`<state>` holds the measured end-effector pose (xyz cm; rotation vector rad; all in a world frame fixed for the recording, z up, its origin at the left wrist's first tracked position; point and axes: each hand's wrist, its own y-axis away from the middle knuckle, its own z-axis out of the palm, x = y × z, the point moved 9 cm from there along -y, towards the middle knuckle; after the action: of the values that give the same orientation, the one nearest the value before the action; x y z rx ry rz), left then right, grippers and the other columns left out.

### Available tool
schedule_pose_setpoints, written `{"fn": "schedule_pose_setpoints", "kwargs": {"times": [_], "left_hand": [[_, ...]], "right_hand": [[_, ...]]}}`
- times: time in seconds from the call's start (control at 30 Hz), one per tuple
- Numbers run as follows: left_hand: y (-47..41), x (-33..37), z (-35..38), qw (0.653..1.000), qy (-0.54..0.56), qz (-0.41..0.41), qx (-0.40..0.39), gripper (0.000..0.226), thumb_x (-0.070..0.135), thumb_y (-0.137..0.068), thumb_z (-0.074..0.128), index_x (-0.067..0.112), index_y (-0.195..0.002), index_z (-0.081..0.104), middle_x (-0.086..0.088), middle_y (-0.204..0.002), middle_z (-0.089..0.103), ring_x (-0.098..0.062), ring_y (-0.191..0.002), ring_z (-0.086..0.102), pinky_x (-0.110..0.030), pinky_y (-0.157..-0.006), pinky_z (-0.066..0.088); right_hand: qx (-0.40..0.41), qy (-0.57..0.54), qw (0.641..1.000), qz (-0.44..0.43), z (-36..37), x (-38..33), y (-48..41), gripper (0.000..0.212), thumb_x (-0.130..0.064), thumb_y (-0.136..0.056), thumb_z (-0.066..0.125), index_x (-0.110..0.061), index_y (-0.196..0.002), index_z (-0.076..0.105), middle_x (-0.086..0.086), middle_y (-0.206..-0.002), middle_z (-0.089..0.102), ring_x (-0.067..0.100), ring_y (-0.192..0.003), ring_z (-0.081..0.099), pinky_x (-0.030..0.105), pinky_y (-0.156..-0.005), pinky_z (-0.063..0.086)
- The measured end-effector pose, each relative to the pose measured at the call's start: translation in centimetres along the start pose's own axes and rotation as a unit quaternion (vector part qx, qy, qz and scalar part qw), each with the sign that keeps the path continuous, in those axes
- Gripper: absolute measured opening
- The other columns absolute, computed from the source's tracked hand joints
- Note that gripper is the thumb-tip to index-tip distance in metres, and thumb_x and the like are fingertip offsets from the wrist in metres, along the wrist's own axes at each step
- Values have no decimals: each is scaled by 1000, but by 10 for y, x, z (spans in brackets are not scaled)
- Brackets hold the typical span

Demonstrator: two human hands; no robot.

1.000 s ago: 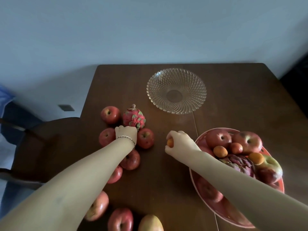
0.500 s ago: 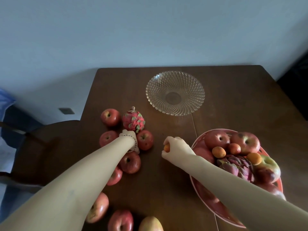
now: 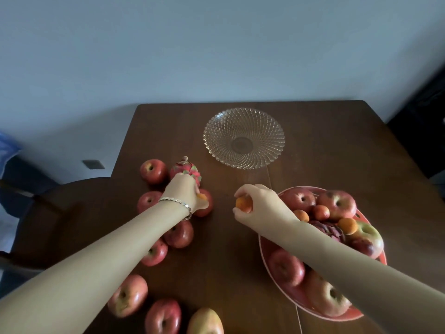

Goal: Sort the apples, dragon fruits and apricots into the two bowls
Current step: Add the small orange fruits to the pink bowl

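Note:
My left hand [image 3: 184,191] hovers by the pink dragon fruit [image 3: 186,168] on the table's left side, its fingers closed around a small orange apricot [image 3: 201,196] that is mostly hidden. Red apples lie around it, such as one behind [image 3: 153,171] and one at the wrist [image 3: 179,233]. My right hand [image 3: 262,204] holds another apricot [image 3: 243,204] just left of the red bowl [image 3: 263,251]. That bowl holds apples, several apricots and a dark dragon fruit [image 3: 327,230]. The glass bowl [image 3: 212,148] stands empty at the back.
More apples lie near the front edge, among them one at the left [image 3: 127,295] and a yellowish one [image 3: 204,321]. A dark chair [image 3: 60,213] stands against the table's left side. The wooden table [image 3: 337,153] meets the wall at the back.
My left hand has moved forward to the dragon fruit, and an apricot now shows at its thumb. My right hand has turned slightly, showing more of its apricot.

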<state>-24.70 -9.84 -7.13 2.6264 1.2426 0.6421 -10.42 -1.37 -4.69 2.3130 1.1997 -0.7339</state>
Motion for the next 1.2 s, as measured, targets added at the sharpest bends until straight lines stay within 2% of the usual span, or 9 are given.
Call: {"fn": "schedule_pose_setpoints", "kwargs": {"times": [0.2,0.33,0.47,0.63,0.77,0.87,0.97,1.07,1.2], "left_hand": [[70,77,-12,953,284,100,35,10,31,-64,78,25,-62,70,21,-66,59,16,-65,54,2,-57,38],[98,122,12,945,295,134,41,9,26,-63,79,21,-69,74,23,-75,55,11,-76,54,4,-65,37],[115,150,38,947,278,157,25,10,22,-64,78,16,-71,76,23,-71,54,5,-77,54,6,-66,34],[126,170,39,938,291,171,75,7,17,-64,79,12,-69,76,29,-70,49,23,-76,49,8,-66,32],[122,182,36,935,312,148,76,8,22,-66,77,14,-67,75,21,-59,58,16,-70,54,2,-64,38],[119,200,48,943,303,135,27,21,32,-69,73,15,-59,71,2,-50,64,-2,-55,59,-14,-52,43],[121,219,63,944,298,145,-10,29,36,-70,73,20,-47,62,14,-41,57,5,-45,53,-6,-43,35],[116,226,67,942,283,178,-17,18,37,-73,72,21,-64,72,12,-59,66,5,-58,56,-5,-53,38],[95,213,61,964,194,168,75,19,9,-82,62,14,-98,71,-3,-105,62,-16,-97,58,-11,-79,36]], "right_hand": [[113,-24,993,-15,-89,42,66,34,-26,-70,71,-36,-97,53,-21,-85,57,-4,-81,56,6,-69,42],[116,-9,993,7,-116,103,104,34,-9,-69,71,-32,-92,59,-18,-99,54,1,-88,59,19,-76,52],[116,7,993,5,-119,135,110,35,-11,-72,70,-35,-95,60,-16,-96,56,2,-90,57,18,-79,47],[58,51,997,27,-102,146,91,27,-25,-83,65,-27,-110,62,-16,-96,53,13,-111,43,19,-88,31],[105,30,992,-59,-122,124,107,46,-14,-77,68,-22,-121,57,-19,-113,50,4,-109,40,7,-90,27],[22,-31,992,-120,-114,102,120,56,-23,-69,77,-29,-120,55,-28,-108,46,-3,-95,50,7,-81,42],[61,-52,991,-108,-115,104,126,46,-16,-69,77,-24,-111,62,-16,-100,57,3,-88,58,25,-77,52],[129,-90,985,-66,-123,121,126,33,-9,-71,74,-18,-102,67,-13,-91,59,10,-78,63,32,-73,55],[207,-90,974,-1,-133,144,113,29,-15,-74,75,-18,-102,66,-4,-96,53,15,-83,61,27,-77,52]]}}
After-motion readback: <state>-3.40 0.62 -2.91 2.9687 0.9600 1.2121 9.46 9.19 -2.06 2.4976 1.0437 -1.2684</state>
